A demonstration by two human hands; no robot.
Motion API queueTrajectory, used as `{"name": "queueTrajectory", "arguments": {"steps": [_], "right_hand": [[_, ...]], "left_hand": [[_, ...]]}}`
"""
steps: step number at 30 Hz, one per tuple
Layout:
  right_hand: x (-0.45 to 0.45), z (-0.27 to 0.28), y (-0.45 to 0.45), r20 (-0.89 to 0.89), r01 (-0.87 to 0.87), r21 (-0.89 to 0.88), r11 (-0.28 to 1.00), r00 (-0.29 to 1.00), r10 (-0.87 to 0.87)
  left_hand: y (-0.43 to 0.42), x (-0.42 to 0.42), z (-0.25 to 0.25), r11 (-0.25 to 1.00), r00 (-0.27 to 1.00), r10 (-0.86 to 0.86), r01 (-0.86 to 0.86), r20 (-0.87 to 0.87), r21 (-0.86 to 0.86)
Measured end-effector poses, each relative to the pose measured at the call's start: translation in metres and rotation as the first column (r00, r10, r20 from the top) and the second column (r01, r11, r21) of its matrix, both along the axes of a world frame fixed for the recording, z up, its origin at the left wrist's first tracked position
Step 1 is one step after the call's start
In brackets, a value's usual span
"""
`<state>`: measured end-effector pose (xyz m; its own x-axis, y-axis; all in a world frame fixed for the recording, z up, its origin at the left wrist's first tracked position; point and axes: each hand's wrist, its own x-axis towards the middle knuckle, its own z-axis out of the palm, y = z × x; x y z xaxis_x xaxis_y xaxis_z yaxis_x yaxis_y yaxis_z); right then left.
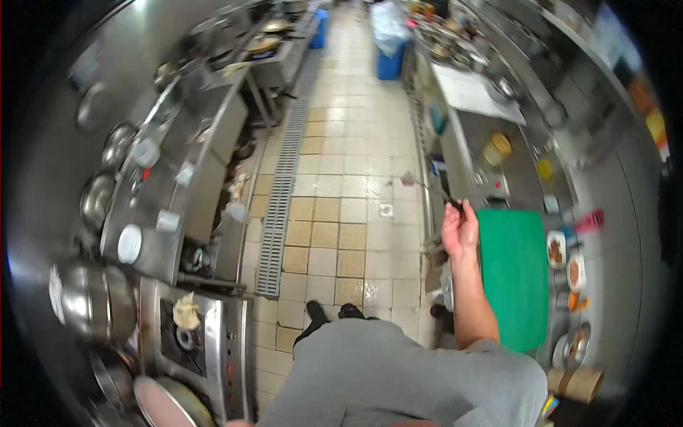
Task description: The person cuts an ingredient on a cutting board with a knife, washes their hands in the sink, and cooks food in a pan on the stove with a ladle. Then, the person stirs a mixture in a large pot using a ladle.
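My right hand (461, 229) is raised beside the near left corner of a green cutting board (514, 277), palm turned up. Its fingers are closed on the dark handle of a long thin utensil (431, 189), which points left over the walkway. A small pinkish-grey piece (408, 179) shows at the utensil's far end; blur hides whether it is part of the tool or something stuck on it. Of my left hand (239, 424) only a sliver of skin seems to show at the bottom edge, fingers hidden.
A gas stove (186, 349) with a cloth (186, 312) on it stands at the left. A drain grate (279, 206) runs along the tiled floor. On the right counter are a yellow-lidded jar (497, 148) and white trays of food (576, 272). A blue bin (390, 62) stands farther off.
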<state>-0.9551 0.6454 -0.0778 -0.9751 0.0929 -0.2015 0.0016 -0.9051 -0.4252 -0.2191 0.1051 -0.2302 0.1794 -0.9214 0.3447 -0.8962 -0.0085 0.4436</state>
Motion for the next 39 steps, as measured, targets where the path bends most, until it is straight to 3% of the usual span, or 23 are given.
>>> {"name": "queueTrajectory", "arguments": {"steps": [1,3,4,5,6,7,9,11,13,16,18,19,21,22,26,27,28,29,31,33,36,38,39], "right_hand": [[0.0,-0.008,0.022,-0.007,0.062,0.002,0.998,0.998,-0.062],[0.0,-0.015,0.053,0.033,0.176,-0.03,0.984,0.984,-0.175],[0.0,-0.015,0.064,0.064,0.224,-0.061,0.973,0.973,-0.22],[-0.003,-0.015,0.071,0.074,0.258,-0.055,0.965,0.964,-0.254],[-0.007,-0.015,0.075,0.075,0.31,-0.055,0.949,0.949,-0.306],[-0.012,-0.015,0.08,0.075,0.362,-0.056,0.931,0.931,-0.357],[-0.023,-0.014,0.089,0.082,0.419,-0.065,0.906,0.907,-0.413],[-0.032,-0.014,0.09,0.093,0.457,-0.095,0.885,0.889,-0.449],[-0.042,-0.009,0.092,0.107,0.513,-0.07,0.856,0.857,-0.505],[-0.051,-0.005,0.094,0.165,0.612,-0.051,0.789,0.784,-0.598],[-0.054,-0.01,0.098,0.156,0.622,-0.078,0.779,0.78,-0.606],[-0.052,-0.013,0.098,0.17,0.658,-0.075,0.749,0.749,-0.641],[-0.05,-0.018,0.098,0.125,0.698,-0.066,0.713,0.715,-0.688],[-0.046,-0.02,0.098,0.137,0.723,-0.073,0.687,0.69,-0.711],[-0.027,-0.033,0.105,0.184,0.809,-0.057,0.585,0.584,-0.791],[-0.022,-0.04,0.108,0.187,0.822,-0.074,0.565,0.568,-0.802],[-0.02,-0.045,0.114,0.173,0.835,-0.084,0.544,0.55,-0.817],[-0.023,-0.049,0.123,0.152,0.843,-0.091,0.53,0.537,-0.83],[-0.029,-0.045,0.134,0.175,0.866,-0.106,0.488,0.5,-0.848],[-0.036,-0.047,0.152,0.134,0.866,-0.144,0.478,0.496,-0.858],[-0.055,-0.045,0.184,0.123,0.868,-0.125,0.481,0.495,-0.86],[-0.066,-0.048,0.202,0.143,0.862,-0.109,0.495,0.507,-0.85],[-0.073,-0.053,0.214,0.147,0.857,-0.085,0.509,0.516,-0.844]], "left_hand": [[-0.019,-0.028,-0.042,0.965,0.965,-0.254,0.249,0.066,0.077],[-0.011,-0.201,-0.082,0.849,0.796,-0.483,0.527,-0.365,0.027],[0.031,-0.293,-0.017,0.745,0.766,-0.63,0.643,-0.13,0.177],[0.041,-0.356,-0.001,0.495,0.497,-0.733,0.858,-0.465,0.136],[0.057,-0.424,0.042,0.295,0.302,-0.91,0.953,-0.285,0.068],[0.073,-0.49,0.077,0.171,0.16,-0.935,0.985,-0.317,-0.008],[0.087,-0.601,0.13,0.0,-0.079,-0.932,0.976,-0.354,-0.216],[0.107,-0.687,0.222,-0.171,-0.242,-0.958,0.913,-0.153,-0.37],[0.125,-0.746,0.296,-0.151,-0.332,-0.905,0.835,-0.266,-0.528],[0.136,-0.814,0.403,-0.452,-0.717,-0.696,0.471,-0.03,-0.758],[0.165,-0.845,0.463,-0.504,-0.912,-0.403,0.153,0.075,-0.85],[0.181,-0.864,0.492,-0.495,-0.957,-0.239,-0.027,0.166,-0.869],[0.199,-0.918,0.567,-0.838,-0.771,0.181,-0.446,0.61,-0.314],[0.219,-0.932,0.563,-0.821,-0.762,0.216,-0.48,0.61,-0.309],[0.327,-0.966,0.465,-0.606,-0.999,-0.048,0.027,0.003,-0.795],[0.353,-0.988,0.428,-0.671,-0.967,-0.255,0.184,-0.01,-0.718],[0.387,-1.002,0.386,-0.671,-0.967,0.001,0.188,-0.254,-0.717],[0.411,-1.006,0.349,-0.747,-0.899,-0.092,0.346,-0.428,-0.567],[0.438,-1.032,0.258,-0.858,-0.566,-0.144,0.479,-0.812,-0.183],[0.444,-1.038,0.203,-0.88,-0.534,-0.304,0.474,-0.789,0.018],[0.466,-1.053,0.273,-0.915,-0.788,-0.101,0.314,-0.608,-0.254],[0.488,-1.067,0.373,-0.814,-0.949,0.105,0.09,-0.298,-0.574],[0.488,-1.076,0.4,-0.728,-0.945,0.123,0.12,-0.302,-0.675]]}}
